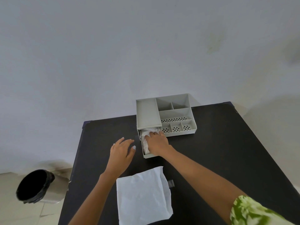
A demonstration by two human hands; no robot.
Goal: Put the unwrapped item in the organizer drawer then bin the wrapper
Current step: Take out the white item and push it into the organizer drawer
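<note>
A grey desk organizer stands at the far side of the black table. Its lower drawer is pulled out toward me. A crumpled white item lies inside the drawer, and my right hand rests on it, fingers pressing down into the drawer. My left hand hovers open just left of the drawer, holding nothing. A flat white paper wrapper lies on the table near me, between my forearms.
A metal bin with a black liner stands on the floor to the left of the table. The organizer's open top compartments hold nothing visible. A pale wall rises behind the table.
</note>
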